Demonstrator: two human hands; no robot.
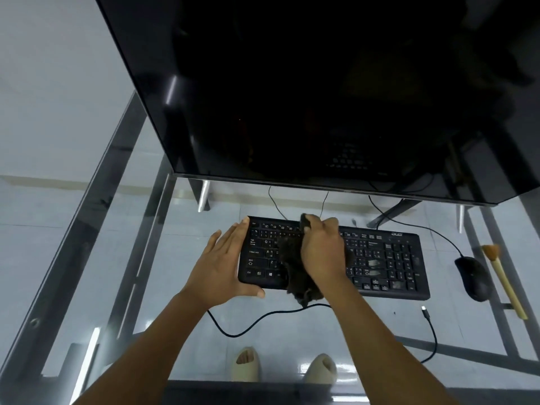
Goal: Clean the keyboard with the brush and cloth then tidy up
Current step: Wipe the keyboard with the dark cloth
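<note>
At frame centre the black keyboard [385, 258] — rigid, light, apt to slide on the glass surface [292, 331] — is braced at its left end by the splayed left hand [222, 264] while the right hand [323, 252] bunches a soft, probably limp dark cloth [292, 267] on the keys — brush [504, 283] lies idle at right.

Both arms reach forward; left hand [223, 266] open and flat, right hand [323, 248] clenched.

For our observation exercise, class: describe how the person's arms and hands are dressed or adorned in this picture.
Both forearms are bare, with no sleeves in view. The left hand and right hand wear no gloves, and no rings, watch or bracelets can be seen. Below the glass table, the feet wear pale open-toed slippers.
</note>
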